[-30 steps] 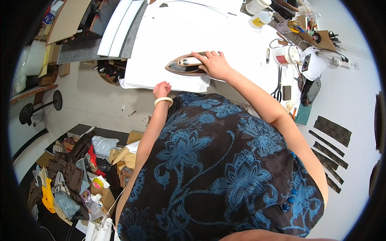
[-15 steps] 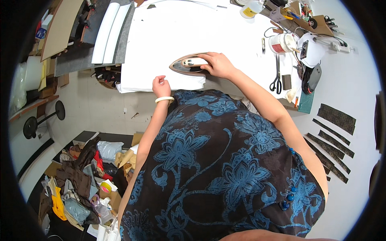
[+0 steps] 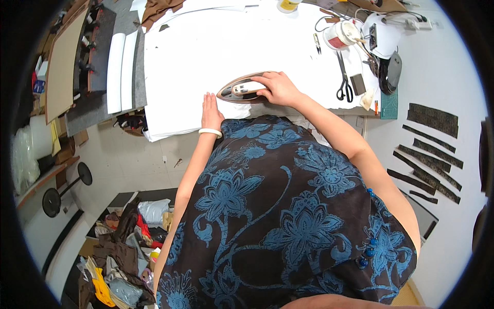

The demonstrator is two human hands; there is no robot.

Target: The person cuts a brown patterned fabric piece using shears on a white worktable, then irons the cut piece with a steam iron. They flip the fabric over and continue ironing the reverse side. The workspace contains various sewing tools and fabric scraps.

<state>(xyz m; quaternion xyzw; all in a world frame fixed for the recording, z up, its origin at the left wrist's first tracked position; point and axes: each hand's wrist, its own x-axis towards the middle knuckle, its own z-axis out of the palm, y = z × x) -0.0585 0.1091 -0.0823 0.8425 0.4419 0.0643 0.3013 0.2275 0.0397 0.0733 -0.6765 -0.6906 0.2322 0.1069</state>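
Note:
A clothes iron (image 3: 230, 92) with a grey body and copper-coloured edge lies on the white sheet (image 3: 180, 77) covering the table. Its tip points left. My right hand (image 3: 279, 89) is wrapped round its handle. Just left of the tip, my left hand (image 3: 210, 114) lies flat on the sheet near the table's front edge, fingers stretched forward and holding nothing. A pale bangle (image 3: 210, 132) circles that wrist. Whatever is under the iron's soleplate is hidden.
To the right lie black scissors (image 3: 343, 82), a dark block (image 3: 357, 83) and a white tub (image 3: 341, 35). White rolls (image 3: 119, 72) rest on the grey surface at left. Brown fabric (image 3: 157, 11) lies at the far edge. Piled cloth scraps (image 3: 116, 257) fill the lower left.
My left hand has gone from curled fingers to flat and outstretched on the sheet. My right hand keeps its hold on the iron. The view has shifted, and brown fabric now shows at the far edge.

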